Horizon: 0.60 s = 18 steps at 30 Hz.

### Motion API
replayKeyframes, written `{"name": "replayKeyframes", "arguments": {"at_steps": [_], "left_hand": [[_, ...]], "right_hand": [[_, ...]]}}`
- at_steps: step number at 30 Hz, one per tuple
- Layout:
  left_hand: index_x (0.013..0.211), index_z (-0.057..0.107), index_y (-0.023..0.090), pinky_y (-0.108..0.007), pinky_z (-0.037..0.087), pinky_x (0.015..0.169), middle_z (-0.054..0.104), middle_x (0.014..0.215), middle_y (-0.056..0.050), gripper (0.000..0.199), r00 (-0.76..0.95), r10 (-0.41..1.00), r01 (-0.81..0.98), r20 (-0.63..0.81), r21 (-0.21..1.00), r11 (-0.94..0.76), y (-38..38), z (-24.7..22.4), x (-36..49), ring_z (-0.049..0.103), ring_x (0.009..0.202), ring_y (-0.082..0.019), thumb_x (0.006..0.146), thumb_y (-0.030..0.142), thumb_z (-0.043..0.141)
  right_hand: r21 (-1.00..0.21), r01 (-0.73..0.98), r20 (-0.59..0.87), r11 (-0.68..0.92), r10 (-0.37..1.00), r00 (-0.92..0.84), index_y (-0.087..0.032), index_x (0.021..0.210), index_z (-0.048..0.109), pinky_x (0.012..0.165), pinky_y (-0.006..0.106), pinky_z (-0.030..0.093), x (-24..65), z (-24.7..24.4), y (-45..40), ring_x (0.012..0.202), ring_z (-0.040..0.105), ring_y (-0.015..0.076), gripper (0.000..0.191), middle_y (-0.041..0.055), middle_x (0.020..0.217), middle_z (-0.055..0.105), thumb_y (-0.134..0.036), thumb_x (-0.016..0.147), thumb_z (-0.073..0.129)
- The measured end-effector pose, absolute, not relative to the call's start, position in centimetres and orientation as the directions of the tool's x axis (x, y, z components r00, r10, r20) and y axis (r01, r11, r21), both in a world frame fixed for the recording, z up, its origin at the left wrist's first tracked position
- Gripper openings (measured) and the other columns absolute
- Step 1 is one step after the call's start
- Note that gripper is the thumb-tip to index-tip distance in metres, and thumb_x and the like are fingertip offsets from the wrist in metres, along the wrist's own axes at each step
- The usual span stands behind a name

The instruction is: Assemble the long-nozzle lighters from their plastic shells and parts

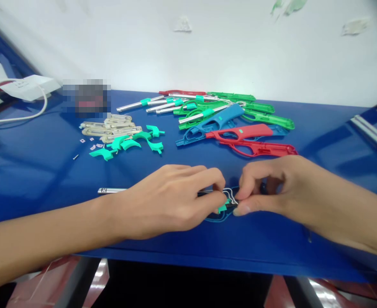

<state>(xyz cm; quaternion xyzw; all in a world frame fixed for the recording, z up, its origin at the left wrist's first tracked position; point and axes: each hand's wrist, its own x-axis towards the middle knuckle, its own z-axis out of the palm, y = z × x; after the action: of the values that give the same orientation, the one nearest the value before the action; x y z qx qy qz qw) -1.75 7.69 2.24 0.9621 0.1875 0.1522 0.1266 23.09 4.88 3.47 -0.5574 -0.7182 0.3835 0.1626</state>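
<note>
Close to the table's front, my left hand point(175, 196) is closed over a blue lighter half-shell point(218, 219), with its thumb and forefinger at a small teal trigger point(222, 208). From under that hand a silver metal tube point(111, 191) sticks out to the left. My right hand point(268, 188) faces it from the right, thumb and fingers pinched at the end of a small dark part beside thin white wires point(229, 192). The fingertips hide most of that part, so its kind is unclear. Both hands are almost touching.
Behind my hands lie red point(259, 148), green point(268, 118) and blue lighter shells point(222, 122) with silver tubes point(137, 104). Further left are teal triggers point(140, 137), clear fuel tanks point(111, 127) and a screw point(75, 157). A white cable point(43, 102) loops at far left.
</note>
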Motion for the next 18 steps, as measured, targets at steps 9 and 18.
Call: {"name": "replayKeyframes", "arguments": {"at_steps": [9,18], "left_hand": [[0.101,0.072,0.015,-0.026,0.053,0.074,0.074,0.105,-0.006,0.042,0.901,0.272,0.267,0.338,0.062,-0.962,7.9,1.9,-2.0,0.066,0.081,-0.014,0.112,0.009,0.033],[0.104,0.069,0.013,-0.027,0.057,0.075,0.071,0.102,-0.007,0.03,0.889,0.249,0.252,0.385,0.045,-0.967,8.0,1.4,-2.1,0.064,0.082,-0.015,0.115,0.018,0.041]], "right_hand": [[-0.733,0.663,-0.148,0.151,0.916,-0.373,-0.03,0.08,0.076,0.059,0.031,0.041,23.9,3.0,4.1,0.068,0.06,0.0159,0.028,-0.0029,0.08,0.074,-0.055,0.092,0.079],[-0.799,0.585,-0.074,0.14,0.942,-0.328,-0.03,0.083,0.077,0.061,0.031,0.042,24.1,1.9,3.4,0.071,0.06,0.0155,0.028,-0.0024,0.086,0.074,-0.056,0.09,0.082]]}}
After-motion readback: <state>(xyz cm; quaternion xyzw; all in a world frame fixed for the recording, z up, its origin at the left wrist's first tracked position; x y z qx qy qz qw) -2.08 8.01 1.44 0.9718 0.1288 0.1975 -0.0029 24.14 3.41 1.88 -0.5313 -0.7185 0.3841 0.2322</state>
